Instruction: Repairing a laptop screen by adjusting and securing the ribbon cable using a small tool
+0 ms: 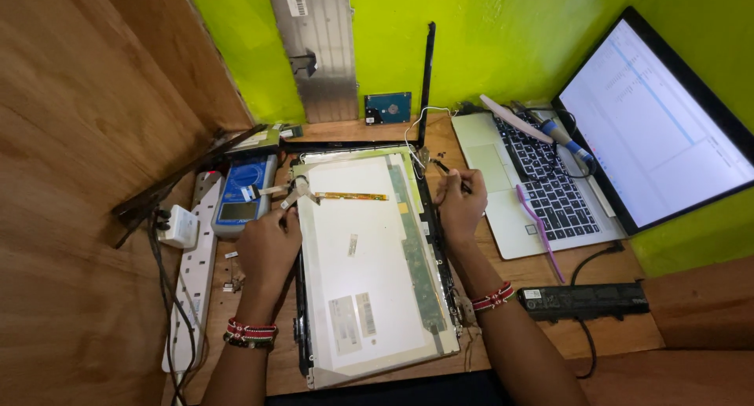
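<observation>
- Head view looks down on a bare laptop display panel (pixel 369 272) lying back-side up in its dark lid frame (pixel 300 327) on the wooden tabletop (pixel 613 335), long axis running from the lower middle of the frame up toward the green wall
- Left hand (pixel 269 245) sits at the panel's upper left corner; its grip is pinched shut on a small metal hinge bracket (pixel 297 194) with a flat ribbon cable (pixel 259 191) trailing off to the left
- Right hand (pixel 460 206) sits at the opposite long edge, upper right of the panel; its grip is closed around a thin dark tool (pixel 446 169) whose tip points up and left toward the frame's top right corner
- Panel lies between the two hands, each hand just beside one long edge, so neither is clearly nearer; both work at the upper end
- Narrow circuit strip (pixel 416 257) runs along the panel's right side, parallel to its long axis, close under the right hand
- Left of the panel: a blue meter (pixel 239 198) and a white power strip (pixel 196 272)
- Right of the panel: an open laptop (pixel 550 186) with a lit screen, a purple pry tool (pixel 538 225) on it, and a black battery pack (pixel 585 300) lower right
</observation>
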